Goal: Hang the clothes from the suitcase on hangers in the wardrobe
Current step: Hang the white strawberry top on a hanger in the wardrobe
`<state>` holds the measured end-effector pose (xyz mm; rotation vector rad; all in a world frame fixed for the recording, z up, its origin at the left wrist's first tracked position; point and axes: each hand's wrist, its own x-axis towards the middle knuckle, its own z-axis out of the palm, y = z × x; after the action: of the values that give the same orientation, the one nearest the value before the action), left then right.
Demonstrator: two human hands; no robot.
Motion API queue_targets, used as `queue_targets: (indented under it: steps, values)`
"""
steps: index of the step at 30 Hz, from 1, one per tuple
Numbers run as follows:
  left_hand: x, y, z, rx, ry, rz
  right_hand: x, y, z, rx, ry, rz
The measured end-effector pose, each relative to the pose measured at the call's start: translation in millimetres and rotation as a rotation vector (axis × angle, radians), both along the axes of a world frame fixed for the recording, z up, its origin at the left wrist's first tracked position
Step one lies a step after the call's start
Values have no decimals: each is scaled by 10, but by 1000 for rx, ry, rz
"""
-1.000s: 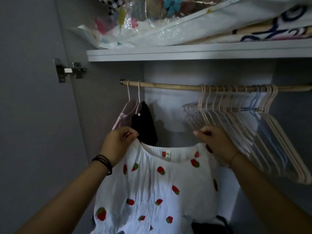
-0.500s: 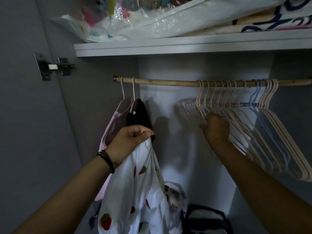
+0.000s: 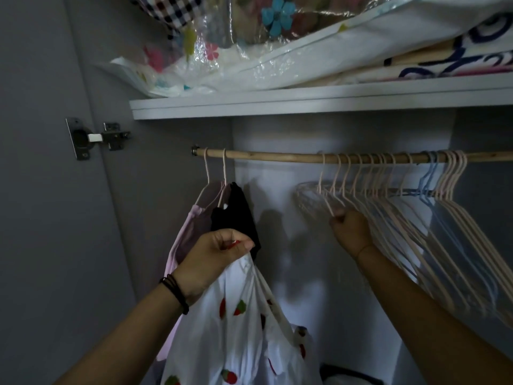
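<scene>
Your left grip [image 3: 219,251] pinched the dress [image 3: 238,329] by its bunched neck, the cloth hanging low in front of the black top [image 3: 236,215] on the rail [image 3: 277,156]. Your right grip [image 3: 351,232] was curled round the leftmost bare hanger [image 3: 319,184], its hook on the rail. Best, I'd have said, to lift that hook straight up, clear of its neighbours, then feed one arm into the neck.

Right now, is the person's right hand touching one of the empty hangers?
Touching. The head view shows the right hand gripping the wire of the leftmost empty hanger, just below its hook, with the fingers curled round it.
</scene>
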<state>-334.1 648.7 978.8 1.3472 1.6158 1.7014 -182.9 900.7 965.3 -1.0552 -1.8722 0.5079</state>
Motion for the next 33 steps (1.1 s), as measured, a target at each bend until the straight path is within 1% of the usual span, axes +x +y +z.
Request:
queue_targets:
  steps: [3, 5, 8, 12, 14, 18, 20, 24, 26, 29, 33]
  values:
    - [-4, -4, -29, 3, -2, -22, -60, -15, 14, 3, 153, 158]
    - [10, -20, -35, 12, 2, -25, -91, 23, -1, 34, 176, 219]
    - [22, -61, -25, 18, 13, -42, -94, -31, -1, 9, 232, 282]
    - [0, -128, -12, 17, 40, -56, -52, -344, -111, -129, 494, 487]
    - [-4, -155, -9, 4, 57, -64, -60, -449, -220, -218, 539, 536]
    - [19, -183, -14, -23, 86, -75, -134, -570, -203, -512, 564, 543]
    - [25, -202, -25, -32, 102, -83, -125, -640, -197, -590, 557, 539]
    - [26, -270, -63, -46, 138, -116, -39, -814, -374, -532, 616, 603]
    - [44, -308, -83, -62, 160, -128, -10, -869, -411, -522, 617, 620]
    - [66, -346, -97, -91, 206, -138, 21, -906, -399, -498, 573, 533]
    - [69, -377, -93, -109, 223, -134, 123, -963, -471, -493, 611, 469]
